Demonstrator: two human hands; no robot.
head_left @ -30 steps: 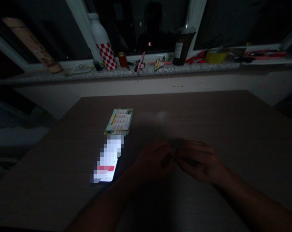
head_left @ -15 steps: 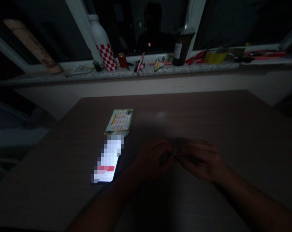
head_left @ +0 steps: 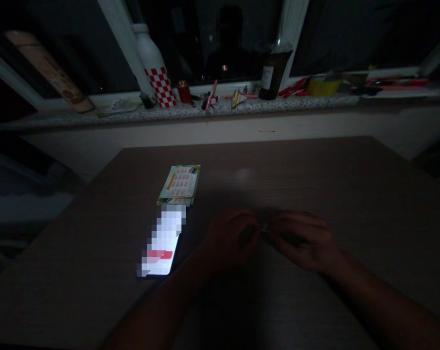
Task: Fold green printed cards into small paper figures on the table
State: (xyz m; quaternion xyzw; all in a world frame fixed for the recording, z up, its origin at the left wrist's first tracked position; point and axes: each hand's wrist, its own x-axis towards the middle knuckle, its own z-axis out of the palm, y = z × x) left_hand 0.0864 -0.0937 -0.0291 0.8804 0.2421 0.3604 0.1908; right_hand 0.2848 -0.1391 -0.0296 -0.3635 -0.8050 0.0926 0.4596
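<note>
My left hand (head_left: pixel 234 237) and my right hand (head_left: pixel 303 238) face each other low over the dark wooden table (head_left: pixel 296 170), their fingertips nearly meeting. Both hands are closed in a pinch. Between the fingertips shows a small, thin, pale piece (head_left: pixel 264 230), mostly covered by the fingers; its kind is too small and dark to make out. To the left of my left hand lies a phone (head_left: pixel 165 243) with its screen lit. Just beyond the phone, a few printed cards (head_left: pixel 179 182) with rows of orange text are stacked.
On the granite sill (head_left: pixel 205 113) behind the table stand a white bottle with red checks (head_left: pixel 160 85), a small red jar (head_left: pixel 184 92), a dark pouch (head_left: pixel 272 78), a yellow roll (head_left: pixel 325 86) and a tall tan tube (head_left: pixel 52 70). Pens and small items lie among them.
The pale piece between the fingertips looks thinner and flatter than before. Both hands keep almost the same place; phone and cards have not moved.
</note>
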